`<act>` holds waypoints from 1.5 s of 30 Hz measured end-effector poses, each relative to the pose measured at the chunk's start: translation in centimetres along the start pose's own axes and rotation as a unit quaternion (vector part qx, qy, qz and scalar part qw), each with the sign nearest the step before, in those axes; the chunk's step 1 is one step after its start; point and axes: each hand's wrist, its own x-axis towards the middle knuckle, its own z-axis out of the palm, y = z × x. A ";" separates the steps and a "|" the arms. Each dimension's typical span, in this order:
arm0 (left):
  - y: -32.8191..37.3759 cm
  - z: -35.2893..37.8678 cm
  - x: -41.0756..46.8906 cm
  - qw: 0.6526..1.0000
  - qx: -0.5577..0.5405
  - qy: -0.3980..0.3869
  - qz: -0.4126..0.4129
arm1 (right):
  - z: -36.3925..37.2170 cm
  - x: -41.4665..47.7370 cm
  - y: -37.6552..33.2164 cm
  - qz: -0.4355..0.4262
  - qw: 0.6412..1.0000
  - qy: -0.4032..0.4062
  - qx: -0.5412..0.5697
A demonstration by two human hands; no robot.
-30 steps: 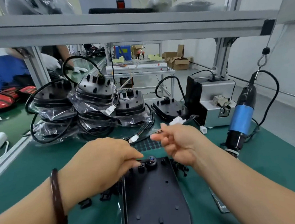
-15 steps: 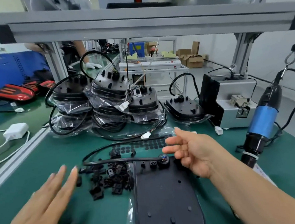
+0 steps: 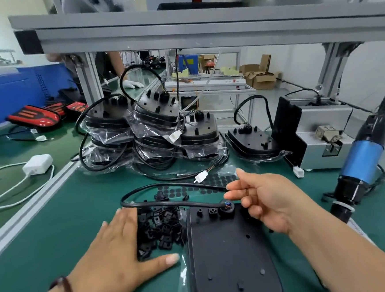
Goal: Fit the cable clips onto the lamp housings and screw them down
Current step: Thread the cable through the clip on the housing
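Her left hand (image 3: 117,251) lies flat, fingers spread, on the heap of black cable clips (image 3: 161,229) beside the lamp housing (image 3: 227,253). The right hand (image 3: 267,200) hovers loosely open over the housing's cable (image 3: 168,203), gripping nothing.

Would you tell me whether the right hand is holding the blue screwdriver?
No, the right hand is open by the lamp housing, while the screwdriver hangs untouched to its right.

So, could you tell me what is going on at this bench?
A person is at work on a black lamp housing lying on the green bench. The left hand rests flat against the pile of loose clips beside the housing. The right hand hangs open over the housing's cable end, holding nothing. The blue electric screwdriver hangs untouched on the right.
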 end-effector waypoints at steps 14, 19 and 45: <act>-1.2 -5.0 0.4 0.992 0.087 0.091 0.028 | 5.1 3.2 -3.2 -0.228 0.813 -0.138 -0.517; 3.0 -8.3 1.1 0.953 -0.027 0.242 0.181 | 8.2 6.0 -2.1 -0.249 0.665 -0.187 -0.679; 8.8 -5.0 5.0 0.891 -0.431 0.005 0.141 | 0.8 0.2 0.5 -0.321 0.916 -0.216 -0.109</act>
